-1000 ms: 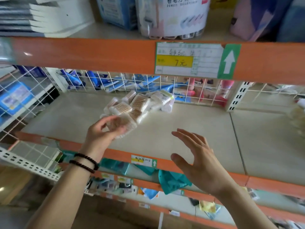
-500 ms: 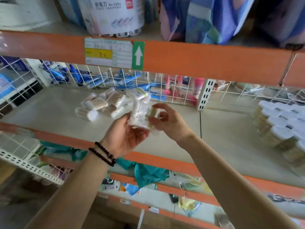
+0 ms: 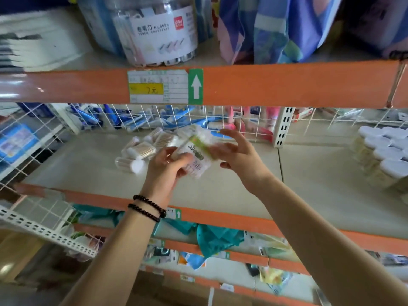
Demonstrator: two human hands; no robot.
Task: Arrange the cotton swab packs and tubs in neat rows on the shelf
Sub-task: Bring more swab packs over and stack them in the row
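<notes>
The shelf [image 3: 220, 195] is a pale board with an orange front rail, and at its far right stands a block of white-lidded tubs [image 3: 384, 155] in close rows, while a loose heap of swab packs [image 3: 143, 149] lies left of centre near the wire back. Above the board, in front of that heap, the left hand [image 3: 164, 166] grips a clear swab pack [image 3: 196, 155] by its lower end. The right hand [image 3: 238, 155] is spread, fingers loosely extended, at the pack's right side; whether it touches the pack is unclear.
</notes>
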